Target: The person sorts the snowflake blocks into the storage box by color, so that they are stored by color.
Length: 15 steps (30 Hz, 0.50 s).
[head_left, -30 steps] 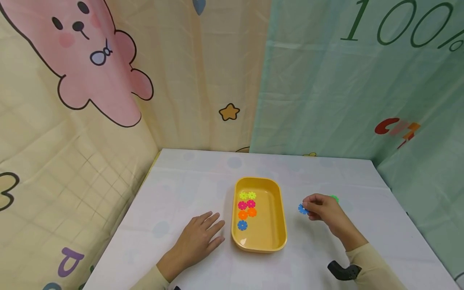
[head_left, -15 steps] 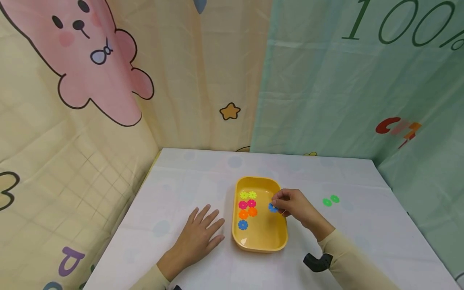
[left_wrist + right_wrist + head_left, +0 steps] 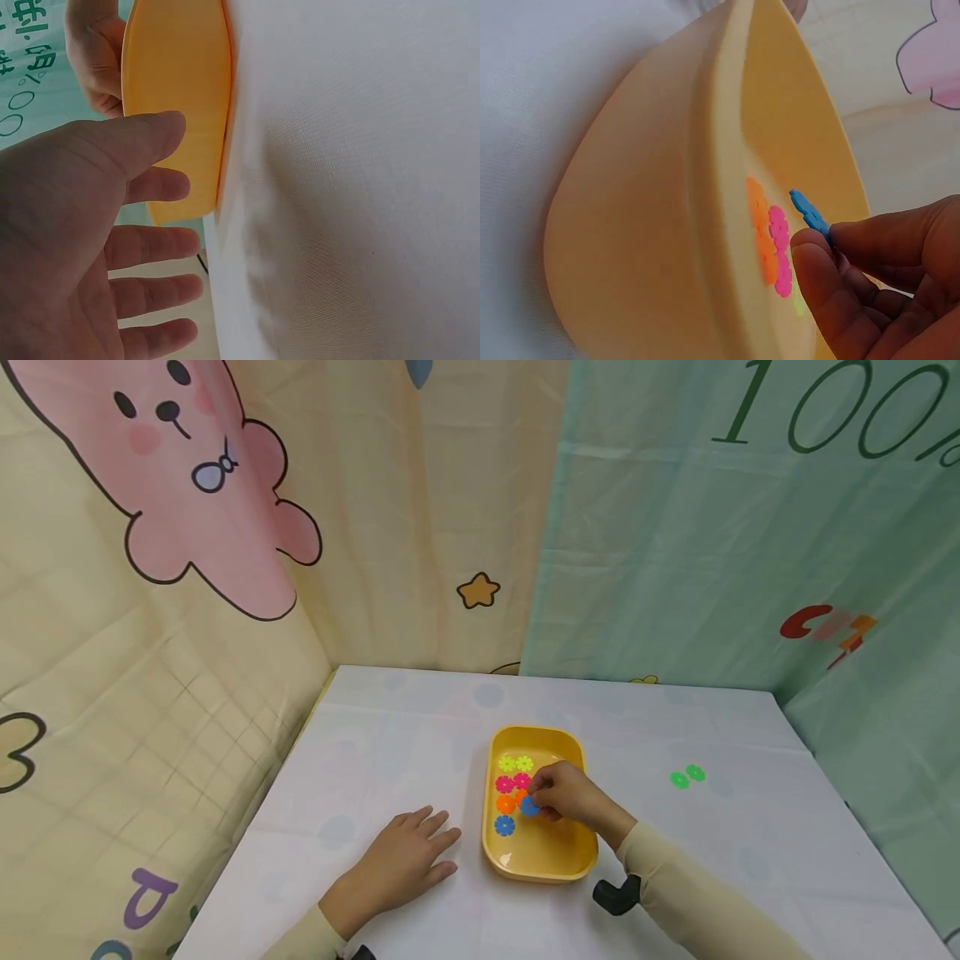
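Observation:
My right hand (image 3: 566, 793) pinches a blue flower-shaped disc (image 3: 810, 214) between thumb and fingertip, over the inside of a yellow tray (image 3: 540, 858). Pairs of yellow discs (image 3: 515, 763), pink discs (image 3: 505, 784) and orange discs (image 3: 506, 804) lie in rows along the tray's left side. Below them lies a single blue disc (image 3: 505, 825). The held disc overlaps one orange disc in the head view. My left hand (image 3: 405, 860) is spread just left of the tray, fingers extended; in the left wrist view its thumb and fingers (image 3: 154, 247) hold nothing.
Two green flower-shaped discs (image 3: 679, 780) lie on the white table (image 3: 420, 735) to the right of the tray. Printed curtains (image 3: 660, 527) hang behind and beside the table. A black strap end (image 3: 617, 895) sticks out from the right sleeve.
My right hand has carried the blue disc leftward from the table's right side to above the tray's inside, uncovering the green discs. The left hand has shifted only slightly.

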Available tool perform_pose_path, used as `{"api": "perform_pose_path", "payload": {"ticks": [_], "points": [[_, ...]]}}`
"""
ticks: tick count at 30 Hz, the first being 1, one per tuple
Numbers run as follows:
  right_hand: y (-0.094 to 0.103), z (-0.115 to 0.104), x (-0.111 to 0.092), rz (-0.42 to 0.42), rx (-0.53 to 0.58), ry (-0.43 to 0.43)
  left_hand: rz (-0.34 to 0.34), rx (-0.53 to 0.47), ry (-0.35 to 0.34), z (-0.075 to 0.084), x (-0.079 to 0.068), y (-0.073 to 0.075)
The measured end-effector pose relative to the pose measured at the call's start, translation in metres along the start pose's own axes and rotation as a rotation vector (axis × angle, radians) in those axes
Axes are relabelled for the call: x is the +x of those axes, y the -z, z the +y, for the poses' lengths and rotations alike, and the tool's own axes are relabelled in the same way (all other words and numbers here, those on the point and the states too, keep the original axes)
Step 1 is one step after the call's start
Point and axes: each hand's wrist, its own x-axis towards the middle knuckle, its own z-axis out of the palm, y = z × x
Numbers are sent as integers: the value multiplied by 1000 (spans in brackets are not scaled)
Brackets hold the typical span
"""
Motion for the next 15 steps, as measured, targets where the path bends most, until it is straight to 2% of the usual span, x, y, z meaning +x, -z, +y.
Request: {"api": "perform_pose_path", "payload": {"ticks": [6, 15], "points": [[-11, 0, 4, -9, -97, -14, -18, -2, 0, 0, -1, -1], [-19, 3, 5, -15, -153, -28, -6, 2, -14, -1, -2, 1]]}}
